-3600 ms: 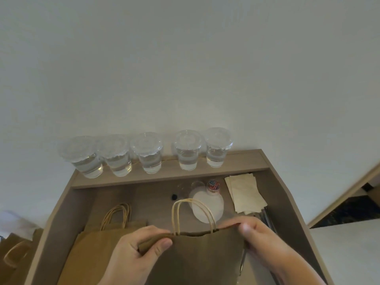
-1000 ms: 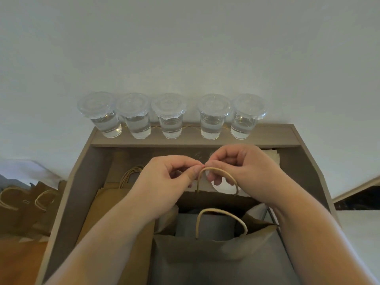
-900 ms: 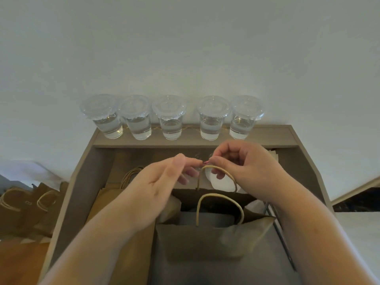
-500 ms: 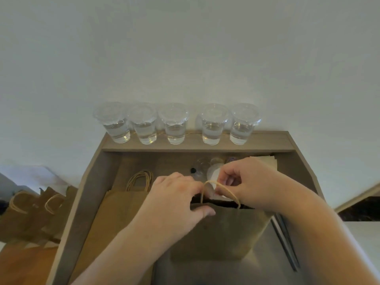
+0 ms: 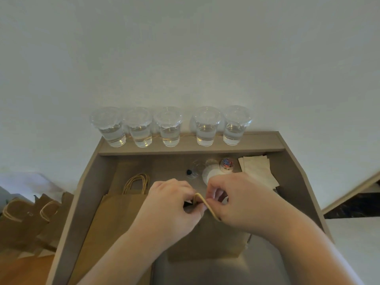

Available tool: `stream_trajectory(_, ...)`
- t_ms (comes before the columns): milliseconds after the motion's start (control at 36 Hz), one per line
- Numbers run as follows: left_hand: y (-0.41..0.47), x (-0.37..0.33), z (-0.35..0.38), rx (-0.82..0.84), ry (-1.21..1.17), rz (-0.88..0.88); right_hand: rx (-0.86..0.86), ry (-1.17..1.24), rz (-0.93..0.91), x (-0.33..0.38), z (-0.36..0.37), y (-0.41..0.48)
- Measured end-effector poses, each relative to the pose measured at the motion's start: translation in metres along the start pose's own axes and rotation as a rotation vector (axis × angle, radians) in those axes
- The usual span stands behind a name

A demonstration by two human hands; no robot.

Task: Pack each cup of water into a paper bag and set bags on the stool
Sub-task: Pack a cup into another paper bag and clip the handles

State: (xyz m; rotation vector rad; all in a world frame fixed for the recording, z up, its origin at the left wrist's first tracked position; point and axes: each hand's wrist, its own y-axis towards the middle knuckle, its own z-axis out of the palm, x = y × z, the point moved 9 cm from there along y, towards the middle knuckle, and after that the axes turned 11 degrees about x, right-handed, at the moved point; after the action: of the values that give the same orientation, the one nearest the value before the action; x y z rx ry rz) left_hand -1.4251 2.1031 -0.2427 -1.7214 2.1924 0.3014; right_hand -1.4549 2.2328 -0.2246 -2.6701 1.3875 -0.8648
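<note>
Cups [image 5: 169,128] — five, lidded — on ledge [image 5: 261,141] behind; left hand [image 5: 172,206], right hand [image 5: 238,200] pinch bag handle [image 5: 210,209].

No writing, label, brand or number can be read anywhere here

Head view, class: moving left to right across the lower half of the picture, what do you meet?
Paper bags beside the counter, flat bag stack, left hand, right hand.
</note>
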Motion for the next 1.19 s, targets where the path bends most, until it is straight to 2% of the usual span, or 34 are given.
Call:
stream_trajectory(306, -0.004, 0.001, -0.006, -0.009, -0.066, -0.001, -0.166, -0.080, 0.037, 0.005, -0.002, -0.006)
stream_trajectory(444, -0.005, -0.001, -0.007, -0.011, -0.059, 0.006, -0.086, -0.081, 0.057, 0.006, 0.005, -0.008)
stream_trajectory(889, -0.006, -0.008, -0.008, -0.021, -0.052, 0.054, -0.052, -0.010, 0.092, 0.002, 0.003, -0.011)
stream_trajectory(1195, -0.006, -0.009, -0.008, -0.001, -0.028, 0.003, -0.130, 0.011, 0.141, 0.003, 0.003, -0.018)
